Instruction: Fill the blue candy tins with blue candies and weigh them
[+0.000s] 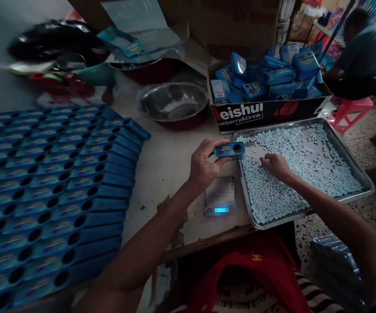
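My left hand (205,163) grips a small blue candy box (224,150) by its two long sides, between thumb and fingers. A round dark hole shows at the box's right end, near the tray's left rim. My right hand (275,165) is over the metal tray (308,211), its fingers curled and drawn together low at the pale blue and white candies (272,195). Whatever its fingertips hold is too small to make out. Below my left hand, a small flat scale (219,195) with a lit blue display lies on the table.
Rows of blue boxes with round holes (67,195) fill the left side. Behind stand a metal bowl (174,102) and a black carton (272,114) heaped with blue packets (279,76). A person (367,48) sits at the back right near a pink stool (352,111).
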### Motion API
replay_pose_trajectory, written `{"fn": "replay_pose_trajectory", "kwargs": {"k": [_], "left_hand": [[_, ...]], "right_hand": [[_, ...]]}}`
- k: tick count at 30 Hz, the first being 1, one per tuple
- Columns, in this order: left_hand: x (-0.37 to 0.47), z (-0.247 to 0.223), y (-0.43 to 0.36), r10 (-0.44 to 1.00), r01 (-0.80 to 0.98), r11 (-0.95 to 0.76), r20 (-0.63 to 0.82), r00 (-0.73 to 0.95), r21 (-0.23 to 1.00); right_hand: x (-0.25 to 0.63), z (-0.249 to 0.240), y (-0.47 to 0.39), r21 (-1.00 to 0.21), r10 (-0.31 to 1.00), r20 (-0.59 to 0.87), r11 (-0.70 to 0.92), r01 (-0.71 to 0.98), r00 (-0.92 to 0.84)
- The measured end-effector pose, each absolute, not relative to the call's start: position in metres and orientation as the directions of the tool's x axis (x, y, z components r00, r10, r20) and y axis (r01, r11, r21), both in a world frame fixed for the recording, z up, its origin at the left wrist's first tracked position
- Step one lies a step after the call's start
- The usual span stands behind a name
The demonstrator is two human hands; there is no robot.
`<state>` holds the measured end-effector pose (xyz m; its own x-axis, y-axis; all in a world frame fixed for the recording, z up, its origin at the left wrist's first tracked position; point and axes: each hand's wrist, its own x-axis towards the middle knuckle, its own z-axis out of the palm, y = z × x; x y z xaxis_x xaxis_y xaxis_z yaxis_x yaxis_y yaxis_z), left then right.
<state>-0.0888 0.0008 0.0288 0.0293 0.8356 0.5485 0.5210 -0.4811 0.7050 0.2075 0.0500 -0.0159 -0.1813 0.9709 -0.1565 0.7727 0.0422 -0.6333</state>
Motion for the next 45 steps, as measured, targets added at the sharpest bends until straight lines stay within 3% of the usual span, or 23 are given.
{"fn": "replay_pose_trajectory", "kwargs": {"k": [2, 3, 4, 6, 9, 12, 16, 22, 27, 33, 38, 41, 45], "left_hand": [[-0.075, 0.037, -0.003, 0.834, 0.498, -0.501, 0.549, 0.058, 0.708], [-0.068, 0.040, -0.005, 0.837, 0.489, -0.502, 0.543, 0.069, 0.713], [-0.062, 0.042, -0.007, 0.842, 0.482, -0.501, 0.534, 0.079, 0.719], [-0.050, 0.045, -0.009, 0.851, 0.469, -0.497, 0.515, 0.102, 0.730], [-0.034, 0.048, -0.011, 0.871, 0.481, -0.477, 0.470, 0.145, 0.735], [-0.021, 0.048, -0.010, 0.896, 0.495, -0.437, 0.408, 0.173, 0.751], [-0.009, 0.045, -0.008, 0.911, 0.468, -0.413, 0.356, 0.208, 0.782], [0.002, 0.040, -0.006, 0.928, 0.439, -0.370, 0.299, 0.224, 0.819], [-0.004, 0.040, -0.003, 0.954, 0.418, -0.297, 0.246, 0.173, 0.859], [-0.060, 0.029, -0.020, 0.991, 0.150, -0.131, 0.128, 0.028, 0.980], [-0.109, 0.024, -0.065, 0.989, 0.228, -0.067, 0.095, -0.112, 0.971], [-0.121, 0.023, -0.086, 0.986, 0.318, -0.064, 0.109, -0.128, 0.946], [-0.121, 0.016, -0.097, 0.990, 0.307, -0.056, 0.092, -0.105, 0.950]], "right_hand": [[0.215, -0.007, 0.049, -0.907, 0.951, -0.306, -0.274, 0.321, -0.053], [0.219, -0.002, 0.048, -0.924, 0.922, -0.381, -0.379, 0.041, -0.070], [0.222, 0.005, 0.048, -0.874, 0.896, -0.426, -0.443, -0.202, -0.122], [0.224, 0.019, 0.046, -0.715, 0.881, -0.411, -0.471, -0.517, -0.235], [0.214, 0.042, 0.043, -0.585, 0.924, -0.303, -0.373, -0.720, -0.232], [0.193, 0.061, 0.043, -0.614, 0.973, -0.199, -0.218, -0.759, -0.118], [0.169, 0.072, 0.040, -0.730, 0.998, -0.059, -0.039, -0.682, 0.006], [0.164, 0.054, 0.040, -0.787, 0.995, -0.027, 0.035, -0.616, 0.091], [0.196, 0.027, 0.067, -0.676, 0.965, -0.253, -0.126, -0.726, 0.068], [0.230, 0.010, 0.084, -0.624, 0.846, -0.524, -0.301, -0.721, 0.101], [0.233, 0.009, 0.085, -0.578, 0.775, -0.614, -0.312, -0.754, 0.149], [0.234, 0.009, 0.089, -0.541, 0.797, -0.604, -0.414, -0.732, -0.005], [0.229, 0.013, 0.091, -0.496, 0.790, -0.600, -0.488, -0.718, -0.123]]}}
